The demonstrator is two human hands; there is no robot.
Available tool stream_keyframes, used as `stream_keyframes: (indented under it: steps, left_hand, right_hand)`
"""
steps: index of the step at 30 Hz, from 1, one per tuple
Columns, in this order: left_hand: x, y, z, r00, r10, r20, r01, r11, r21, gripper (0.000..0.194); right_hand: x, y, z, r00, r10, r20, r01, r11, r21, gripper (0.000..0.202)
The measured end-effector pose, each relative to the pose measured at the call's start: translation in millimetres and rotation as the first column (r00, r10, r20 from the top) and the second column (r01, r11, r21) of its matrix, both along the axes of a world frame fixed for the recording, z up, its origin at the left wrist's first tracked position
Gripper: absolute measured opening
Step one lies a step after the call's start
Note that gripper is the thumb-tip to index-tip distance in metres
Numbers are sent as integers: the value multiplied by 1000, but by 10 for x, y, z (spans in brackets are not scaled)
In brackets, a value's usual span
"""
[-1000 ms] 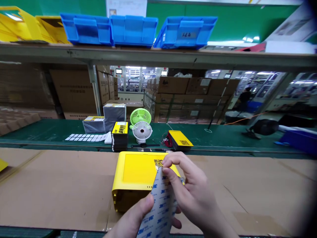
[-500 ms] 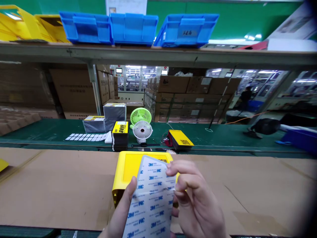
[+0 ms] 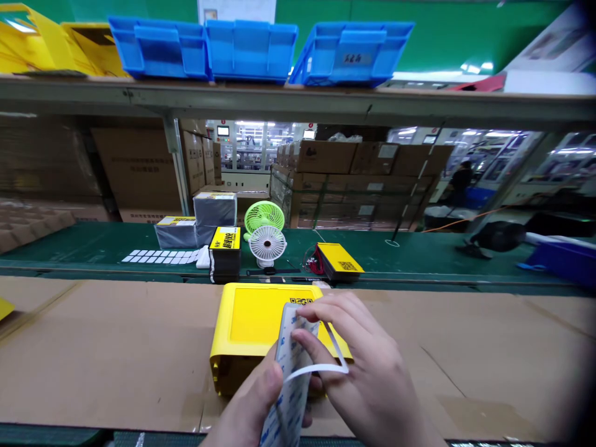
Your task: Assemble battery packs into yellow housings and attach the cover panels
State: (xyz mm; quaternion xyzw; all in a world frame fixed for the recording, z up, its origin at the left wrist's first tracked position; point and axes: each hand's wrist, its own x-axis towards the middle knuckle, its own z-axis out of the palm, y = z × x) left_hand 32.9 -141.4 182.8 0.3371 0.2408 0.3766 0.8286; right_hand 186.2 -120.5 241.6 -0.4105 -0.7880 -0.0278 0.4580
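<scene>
My left hand (image 3: 254, 397) grips a thin panel (image 3: 286, 385) whose face is covered with white adhesive backing printed with blue 3M logos. The panel is tilted, so its face shows narrowly. At its upper end, the thumb and forefinger of my right hand (image 3: 363, 366) are bent in a pinch. A narrow white backing strip (image 3: 321, 368) loops out from the panel beside these fingers; where they grip it is partly hidden. Behind both hands, a yellow housing (image 3: 261, 316) with a dark front opening and a QR code rests on the cardboard.
Brown cardboard (image 3: 116, 354) covers the near bench. Beyond it stand a stack of yellow-topped cards (image 3: 225, 254), a white fan (image 3: 267, 243), a green fan (image 3: 264, 217) and a yellow-topped box (image 3: 339, 261). Blue bins (image 3: 251, 53) line the overhead shelf.
The panel has turned to a steeper angle, so its face looks narrower. My right fingers have moved to its upper end, and a white strip now loops away from it.
</scene>
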Motion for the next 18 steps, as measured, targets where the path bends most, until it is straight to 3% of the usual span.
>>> stream_keyframes:
  steps: [7, 11, 14, 18]
  left_hand:
    - [-51, -59, 298, 978, 0, -209, 19, 996, 88, 75]
    - [-68, -71, 305, 976, -10, -216, 30, 995, 91, 71]
    - [-62, -23, 194, 992, -61, -111, 60, 998, -7, 73]
    - [-82, 144, 132, 961, -88, 261, 101, 994, -39, 87]
  right_hand:
    - [19, -19, 47, 996, 49, -72, -63, 976, -207, 6]
    - [18, -14, 38, 993, 68, -96, -90, 962, -257, 7]
    - [26, -35, 5, 992, 70, -102, -81, 990, -114, 6]
    - [113, -105, -51, 988, 136, -76, -131, 989, 71, 12]
